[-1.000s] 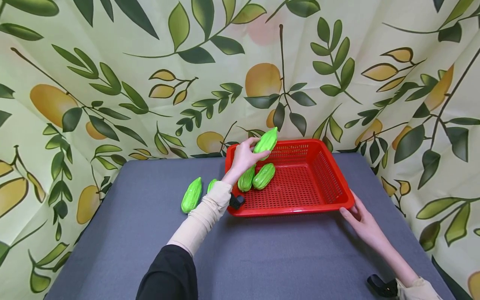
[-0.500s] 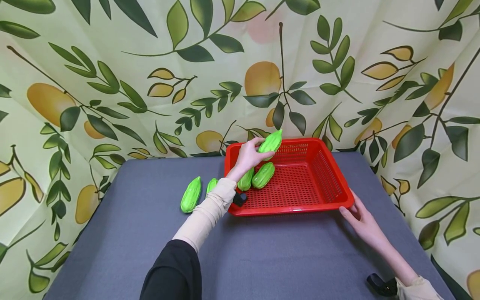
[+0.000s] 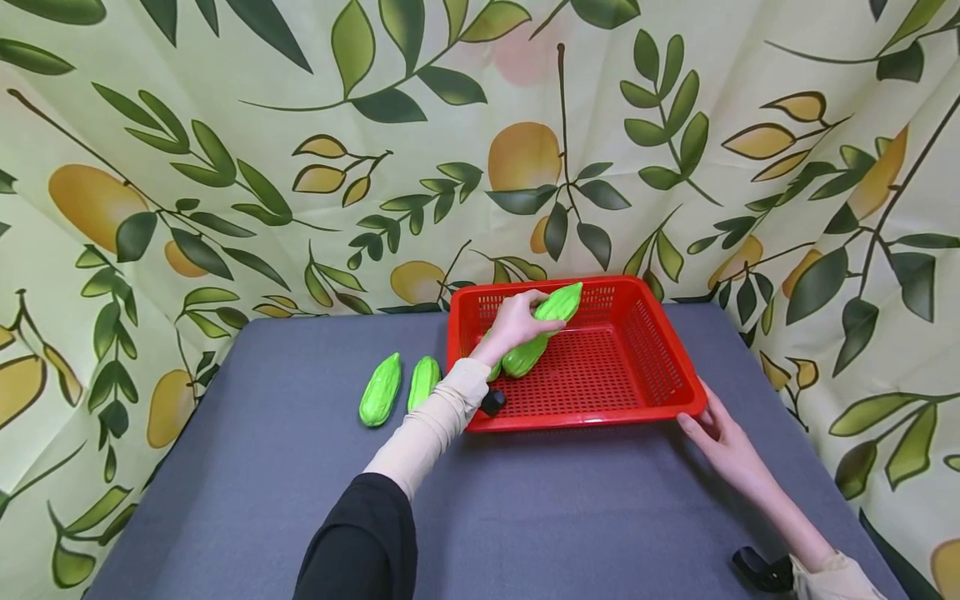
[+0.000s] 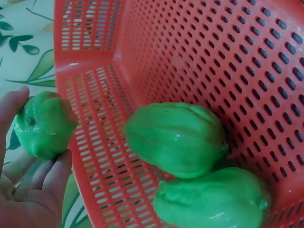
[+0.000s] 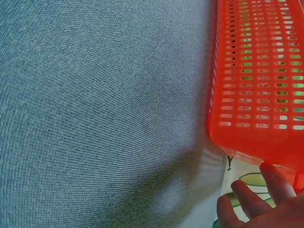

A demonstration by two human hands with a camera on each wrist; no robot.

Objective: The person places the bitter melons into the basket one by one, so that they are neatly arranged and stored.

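Note:
A bright green ribbed gourd is pinched between the thumb and fingers of my left hand, over the back left part of a red perforated plastic basket. The left wrist view shows the blunt end of that held gourd facing the camera. Below it, two more gourds lie side by side in the basket, an upper one and a lower one. My right hand holds the basket's front right corner, thumb at the front and fingers along the side.
Left of the basket, two green gourds lie on the grey cloth-covered table: one further left and another partly behind my left sleeve. A leaf-and-fruit printed curtain hangs close behind the basket.
My left hand has moved right and then lower into the basket with the gourd. My right hand stays at the corner. More of the nearer table gourd shows beside my sleeve.

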